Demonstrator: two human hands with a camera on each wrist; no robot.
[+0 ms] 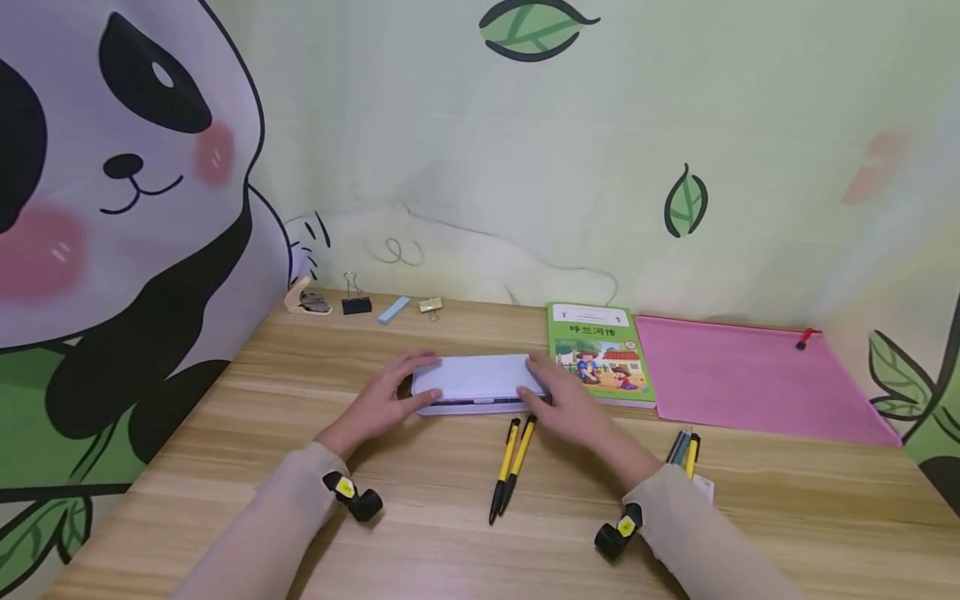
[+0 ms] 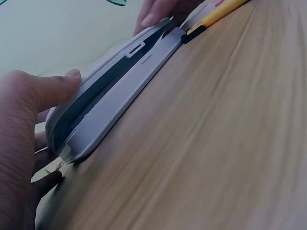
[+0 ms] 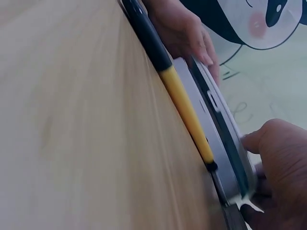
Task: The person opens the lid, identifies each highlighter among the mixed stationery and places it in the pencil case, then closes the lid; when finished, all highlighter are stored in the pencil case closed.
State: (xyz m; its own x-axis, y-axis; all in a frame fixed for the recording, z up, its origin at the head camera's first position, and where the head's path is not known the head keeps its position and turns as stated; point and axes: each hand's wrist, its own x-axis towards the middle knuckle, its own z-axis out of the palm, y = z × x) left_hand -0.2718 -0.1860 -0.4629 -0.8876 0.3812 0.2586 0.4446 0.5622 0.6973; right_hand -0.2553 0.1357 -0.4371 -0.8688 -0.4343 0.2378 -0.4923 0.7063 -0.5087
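A pale lavender-white pencil case [image 1: 478, 377] lies on the table with its lid slightly raised, a dark gap showing along the front edge in both wrist views. My left hand [image 1: 381, 407] grips its left end, thumb at the lid's front edge and fingers toward the back. At the other end my right hand [image 1: 572, 410] holds the lid in the same way. The inside of the case [image 2: 115, 91] is mostly hidden. Two yellow-and-black pens [image 1: 517, 467] lie in front of the case, close to my right hand.
Behind the right hand are a green book [image 1: 600, 354] and a pink zip pouch [image 1: 757, 379]. Pencils [image 1: 681, 447] lie beside my right forearm. Along the back edge sit a stapler [image 1: 307, 298], black binder clip [image 1: 356, 305], blue strip [image 1: 393, 310] and light-coloured clip [image 1: 431, 306].
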